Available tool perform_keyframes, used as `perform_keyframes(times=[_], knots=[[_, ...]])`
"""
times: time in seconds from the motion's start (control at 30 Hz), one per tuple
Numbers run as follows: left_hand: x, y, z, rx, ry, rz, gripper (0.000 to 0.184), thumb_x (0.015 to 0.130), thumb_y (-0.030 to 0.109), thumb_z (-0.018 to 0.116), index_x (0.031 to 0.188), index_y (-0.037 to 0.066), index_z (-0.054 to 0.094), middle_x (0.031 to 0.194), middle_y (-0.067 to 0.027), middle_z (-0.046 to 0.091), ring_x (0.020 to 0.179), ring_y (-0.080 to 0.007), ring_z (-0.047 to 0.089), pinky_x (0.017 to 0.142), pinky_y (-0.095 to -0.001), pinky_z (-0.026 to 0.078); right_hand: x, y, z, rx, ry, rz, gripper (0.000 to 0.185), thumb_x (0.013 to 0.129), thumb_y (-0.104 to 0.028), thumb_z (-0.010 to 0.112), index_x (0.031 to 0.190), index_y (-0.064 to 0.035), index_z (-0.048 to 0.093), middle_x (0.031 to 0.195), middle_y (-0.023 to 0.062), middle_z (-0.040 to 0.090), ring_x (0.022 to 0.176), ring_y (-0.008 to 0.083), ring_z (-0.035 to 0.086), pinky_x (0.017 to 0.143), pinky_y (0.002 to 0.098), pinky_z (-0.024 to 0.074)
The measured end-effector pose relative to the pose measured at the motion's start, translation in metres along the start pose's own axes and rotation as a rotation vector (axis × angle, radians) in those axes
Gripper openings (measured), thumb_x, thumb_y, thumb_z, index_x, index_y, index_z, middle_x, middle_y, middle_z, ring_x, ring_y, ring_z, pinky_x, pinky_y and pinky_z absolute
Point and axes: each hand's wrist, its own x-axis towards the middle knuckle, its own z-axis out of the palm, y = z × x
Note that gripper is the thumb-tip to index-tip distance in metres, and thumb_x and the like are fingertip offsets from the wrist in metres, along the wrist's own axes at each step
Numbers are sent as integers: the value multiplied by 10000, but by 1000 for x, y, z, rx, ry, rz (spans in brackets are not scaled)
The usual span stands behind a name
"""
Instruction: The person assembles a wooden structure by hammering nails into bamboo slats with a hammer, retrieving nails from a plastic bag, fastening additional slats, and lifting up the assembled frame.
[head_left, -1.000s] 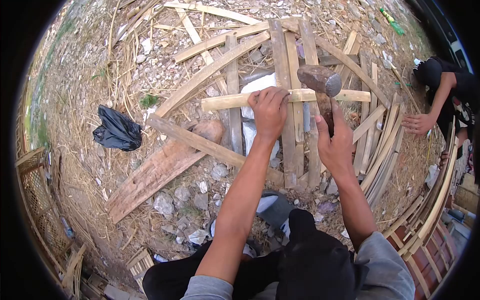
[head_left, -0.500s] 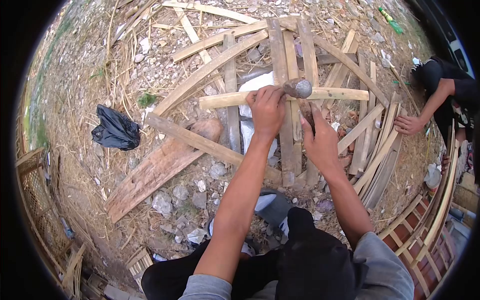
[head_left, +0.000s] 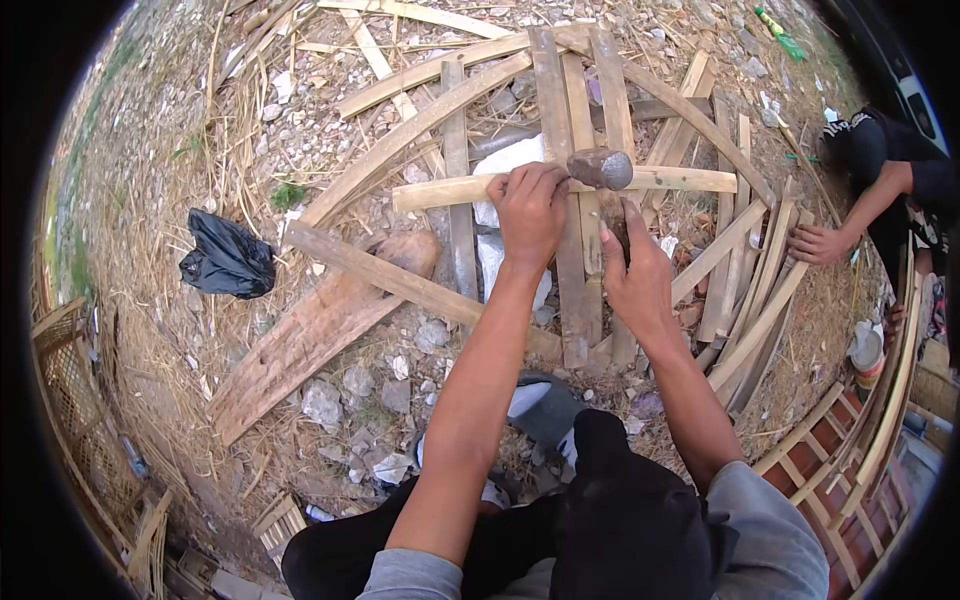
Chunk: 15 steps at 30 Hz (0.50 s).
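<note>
My right hand (head_left: 642, 280) is wrapped around the handle of a hammer (head_left: 604, 170). The hammer's metal head is over a pale wooden slat (head_left: 440, 193) that lies crosswise on upright slats (head_left: 572, 290). Beside the hammer head, my left hand (head_left: 530, 215) rests on the crosswise slat with its fingers pinched together. What those fingers pinch is hidden. Under the slats, a white stone block (head_left: 512, 160) shows. Curved strips (head_left: 410, 140) and a diagonal slat (head_left: 390, 275) border the wooden frame.
To the right, another person's hand (head_left: 820, 243) touches a bundle of slats (head_left: 765, 300). A thick weathered plank (head_left: 300, 345) and a black plastic bag (head_left: 228, 255) lie on the left. Stones and dry straw cover the ground. Lattice frames (head_left: 835, 480) stand at lower right.
The hammer head has shifted slightly right and tilted, with my right hand still on the handle. My left hand stays at nearly the same spot on the slat.
</note>
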Motion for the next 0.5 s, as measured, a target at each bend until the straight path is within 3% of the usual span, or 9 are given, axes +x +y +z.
perform_keyframes(times=[0.27, 0.5], knots=[[-1, 2, -3, 16, -1, 15, 148, 765, 94, 746, 904, 91, 696, 937, 10, 683, 964, -176, 614, 892, -378, 335, -2, -5, -5, 20, 79, -88, 423, 943, -145, 609, 1313, 44, 528, 1077, 300, 649, 910, 449, 664, 740, 477, 536], [-2, -2, -2, 4, -17, 22, 173, 751, 115, 762, 911, 97, 699, 944, 10, 689, 969, -176, 613, 889, -376, 332, -4, -4, -1, -10, -70, 47, 415, 948, -145, 601, 1324, 11, 526, 1087, 296, 649, 930, 444, 665, 759, 486, 530]])
